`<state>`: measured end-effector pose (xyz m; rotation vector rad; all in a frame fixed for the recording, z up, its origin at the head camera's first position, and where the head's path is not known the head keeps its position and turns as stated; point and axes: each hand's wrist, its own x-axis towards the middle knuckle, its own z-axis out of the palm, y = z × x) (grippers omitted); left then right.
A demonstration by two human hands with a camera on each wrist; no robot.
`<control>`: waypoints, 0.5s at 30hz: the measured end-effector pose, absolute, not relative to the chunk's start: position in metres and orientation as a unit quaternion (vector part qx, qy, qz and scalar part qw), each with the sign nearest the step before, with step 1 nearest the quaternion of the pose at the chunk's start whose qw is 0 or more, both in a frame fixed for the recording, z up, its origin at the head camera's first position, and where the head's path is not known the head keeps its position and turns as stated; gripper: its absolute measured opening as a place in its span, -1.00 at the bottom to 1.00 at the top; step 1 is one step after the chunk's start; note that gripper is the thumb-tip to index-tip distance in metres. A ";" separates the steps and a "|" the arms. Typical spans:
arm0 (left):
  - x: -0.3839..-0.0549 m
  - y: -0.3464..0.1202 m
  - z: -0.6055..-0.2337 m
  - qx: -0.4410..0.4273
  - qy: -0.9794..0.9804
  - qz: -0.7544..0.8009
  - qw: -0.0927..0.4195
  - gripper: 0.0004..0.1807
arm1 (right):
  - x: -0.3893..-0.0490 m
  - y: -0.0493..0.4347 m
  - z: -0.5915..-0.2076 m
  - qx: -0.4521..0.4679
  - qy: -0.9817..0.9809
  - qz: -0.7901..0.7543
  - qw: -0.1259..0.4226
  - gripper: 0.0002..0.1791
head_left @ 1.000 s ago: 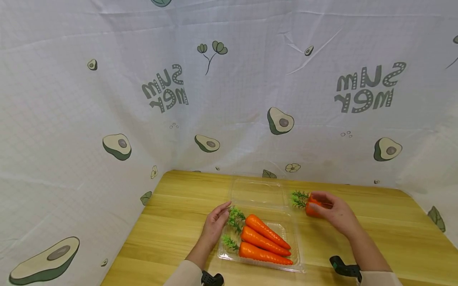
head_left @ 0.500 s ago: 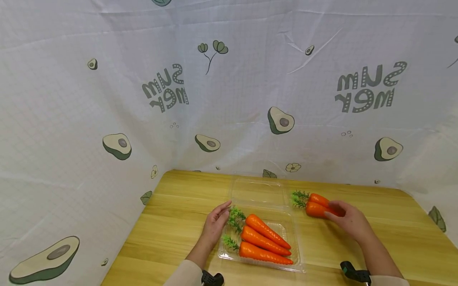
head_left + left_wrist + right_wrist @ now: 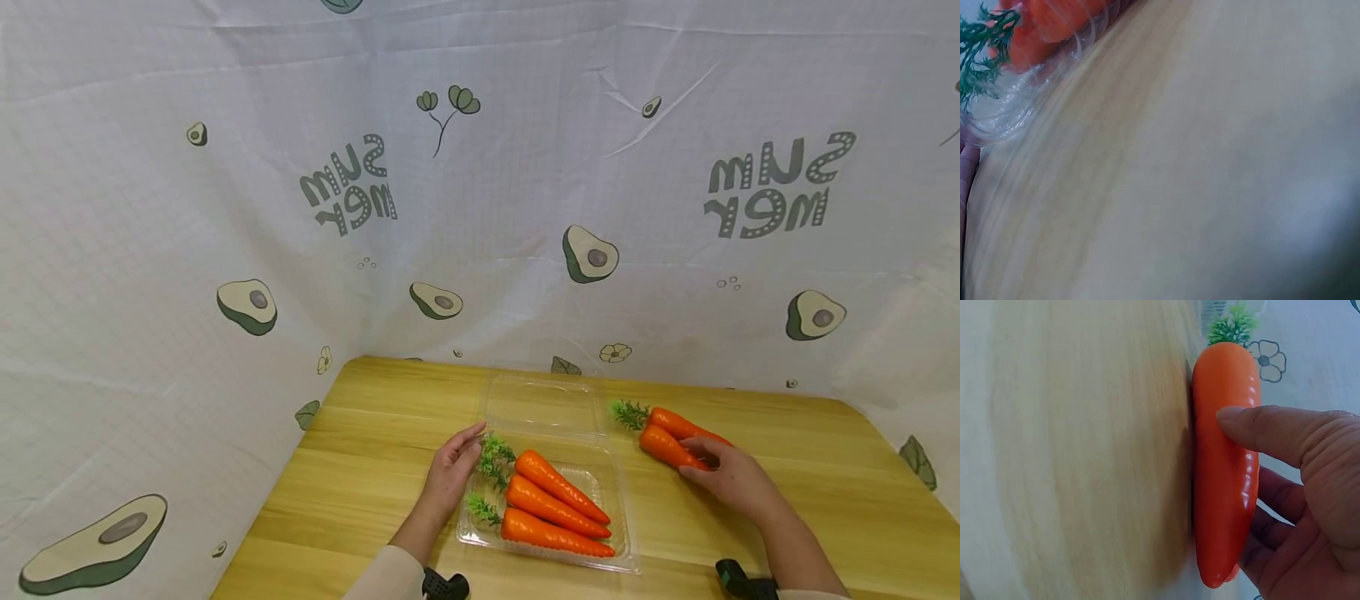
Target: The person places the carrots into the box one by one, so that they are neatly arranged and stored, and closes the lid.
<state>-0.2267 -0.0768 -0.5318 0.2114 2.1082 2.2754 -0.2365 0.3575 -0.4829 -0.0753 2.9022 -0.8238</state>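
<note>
On the right in the head view, my right hand (image 3: 738,487) pinches an orange carrot (image 3: 662,445) with thumb and fingers on its lower half. In the right wrist view the thumb lies across that carrot (image 3: 1225,469), with the fingers behind it. Just beyond, a second carrot (image 3: 675,422) lies on the table with green leaves at its top. Three more carrots (image 3: 558,502) lie side by side in a clear plastic box (image 3: 630,533), leafy tops to the left. My left hand (image 3: 447,473) rests at the box's left edge, fingers loosely extended beside the leaves.
The box's transparent lid (image 3: 543,404) is folded back flat behind it on the wooden table (image 3: 375,433). A white cloth (image 3: 510,208) printed with avocados hangs behind and along the sides of the table.
My right hand has slid from the carrots' thick ends towards their tips, to the right and nearer. The front carrot has turned and its tip has come away from the rear one. The left hand stays put.
</note>
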 end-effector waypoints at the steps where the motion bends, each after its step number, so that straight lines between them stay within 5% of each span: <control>1: -0.227 -0.077 -0.532 0.068 0.678 0.732 0.017 -0.53 | -0.236 0.357 -0.483 -0.026 0.960 -0.273 0.062 -0.26; 15: -0.227 -0.077 -0.533 0.072 0.682 0.727 0.016 -0.53 | -0.232 0.351 -0.476 -0.027 0.956 -0.287 0.061 -0.21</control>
